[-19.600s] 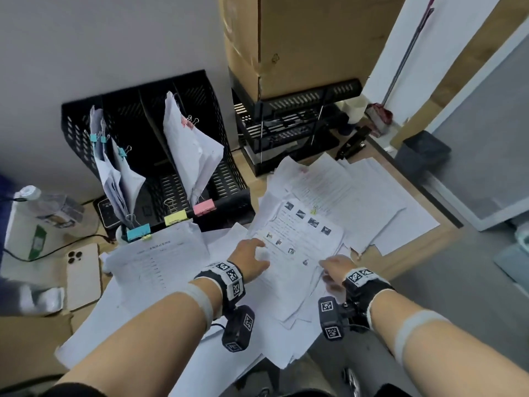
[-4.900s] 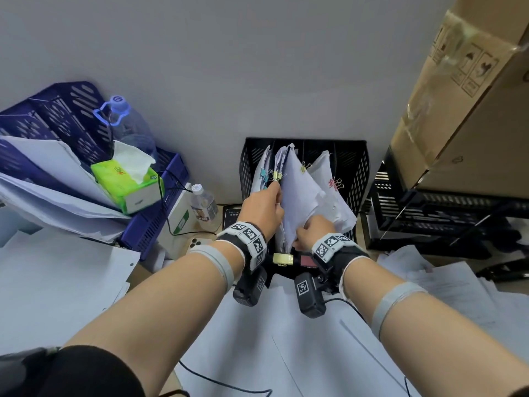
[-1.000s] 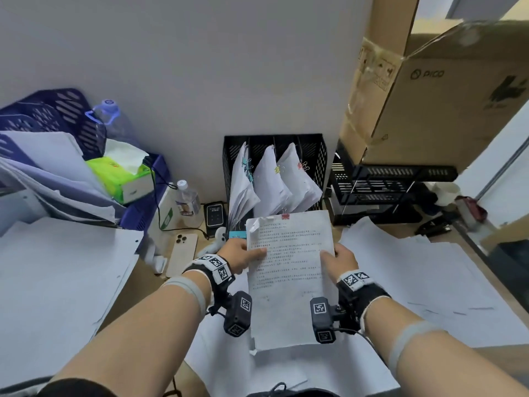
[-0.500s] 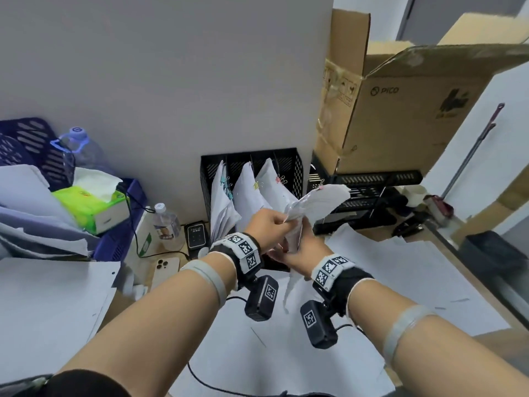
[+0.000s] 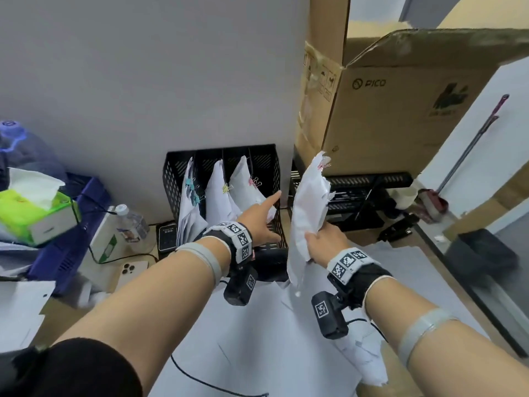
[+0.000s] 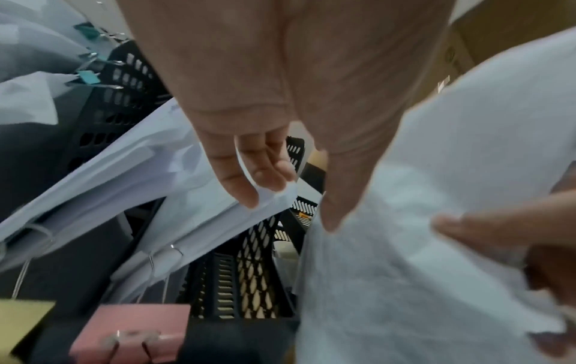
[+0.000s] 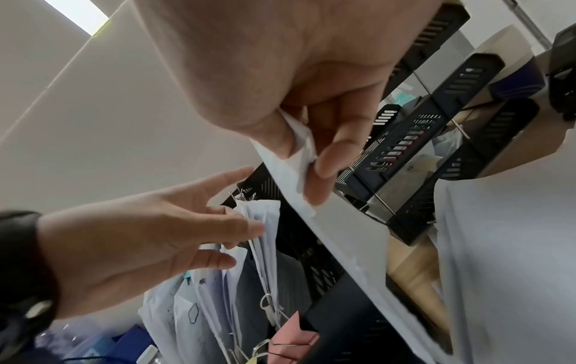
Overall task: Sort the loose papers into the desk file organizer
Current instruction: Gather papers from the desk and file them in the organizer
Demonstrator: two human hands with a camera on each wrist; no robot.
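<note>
Fingers (image 5: 273,196) of our left hand (image 5: 259,217) are straight, spread, holding nothing; the tips press the paper stack (image 5: 246,187) in the rightmost slot of the black file organizer (image 5: 171,173). In the left wrist view the fingertips (image 6: 249,194) touch that stack's edge.

Our right hand (image 5: 322,237) pinches a clipped paper bundle (image 5: 307,207) at its lower edge, thumb and forefinger closed on it; the right wrist view shows the pinch on the paper (image 7: 299,147). We hold the bundle upright just right of the organizer, outside it, with a clip (image 5: 325,164) at its top corner.

The organizer stands against the wall, with three slots, each with clipped papers leaning right. Pink clip (image 6: 130,327) and yellow clip (image 6: 22,317) sit on the organizer's front edge. Loose sheets (image 5: 257,339) cover the desk in front of it. Right of the organizer: black tray rack (image 5: 369,181) with a cardboard box (image 5: 400,104) on top. Left of it: water bottle (image 5: 130,224), phone (image 5: 130,272), green tissue box (image 5: 34,213), blue basket (image 5: 71,242).
</note>
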